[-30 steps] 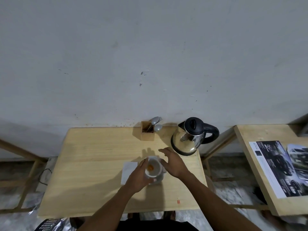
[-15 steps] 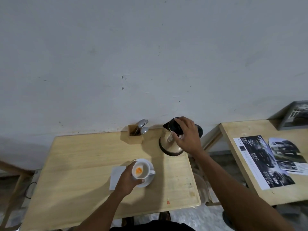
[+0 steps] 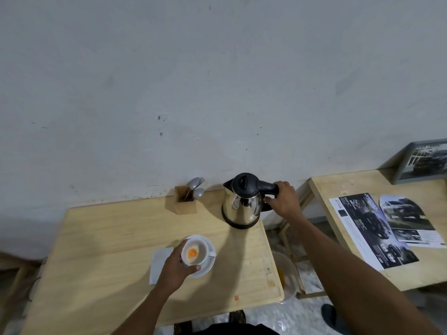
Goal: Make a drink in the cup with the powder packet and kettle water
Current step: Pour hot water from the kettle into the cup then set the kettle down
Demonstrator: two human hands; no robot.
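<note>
A white cup [image 3: 196, 252] with orange powder at its bottom sits on a white saucer [image 3: 208, 264] on the wooden table [image 3: 108, 238]. My left hand [image 3: 175, 268] is wrapped around the cup's left side. A steel kettle [image 3: 243, 206] with a black lid stands at the table's back right corner. My right hand [image 3: 284, 200] grips its black handle. A white paper [image 3: 158, 263] lies left of the saucer, partly under my left hand; whether it is the powder packet I cannot tell.
A wooden holder [image 3: 185, 203] with spoons and a fork stands against the wall, left of the kettle. A second table [image 3: 377, 189] to the right carries printed sheets [image 3: 377, 228] and a framed picture [image 3: 423, 163]. A bucket [image 3: 287, 274] sits on the floor between the tables.
My right hand has left the cup, passed over the kettle's lid and closed on its handle. My left hand stays on the cup. The view has shifted left.
</note>
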